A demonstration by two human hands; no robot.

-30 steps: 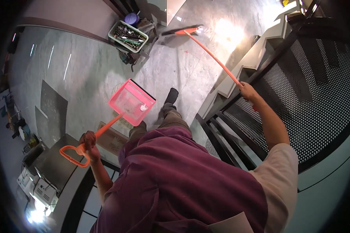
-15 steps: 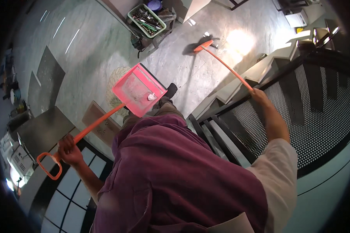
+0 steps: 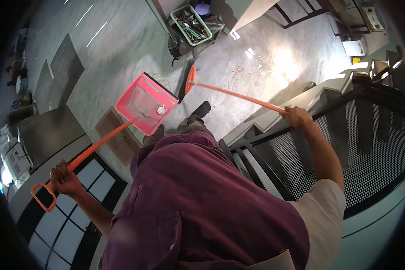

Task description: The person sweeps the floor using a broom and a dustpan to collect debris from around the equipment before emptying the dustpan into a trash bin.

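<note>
Room: pale, glossy floor [image 3: 231,112], brightest at a patch of glare ahead of the right hand [image 3: 297,117].

Edges: the stepped side of the stairs [image 3: 297,101] begins just ahead of the right hand. A black perforated metal panel [image 3: 342,139] lies below and to the right of it, the forearm passing over. Ahead of the left hand [image 3: 66,180], a flat dark grey sheet [image 3: 67,67] lies on the floor; a piece of brown cardboard [image 3: 117,137] lies to that hand's right, nearer the body.

Room to move: from where I stand, floor runs on ahead of and between the hands — small scattered bits [image 3: 239,71] on it. Well ahead, between the hands, a pale green basket [image 3: 181,32] holds many thin items.

Hands: left is clenched round the orange handle of a pink dustpan [image 3: 141,105], just above its loop end. The pan is between the hands, ahead of the left, a crumpled white scrap [image 3: 162,110] inside. Right grasps the stick of an orange broom [image 3: 231,93]; the head is beside the pan's dark lip — contact uncertain.

Writing: dark marks on the cardboard, too small to read.
</note>
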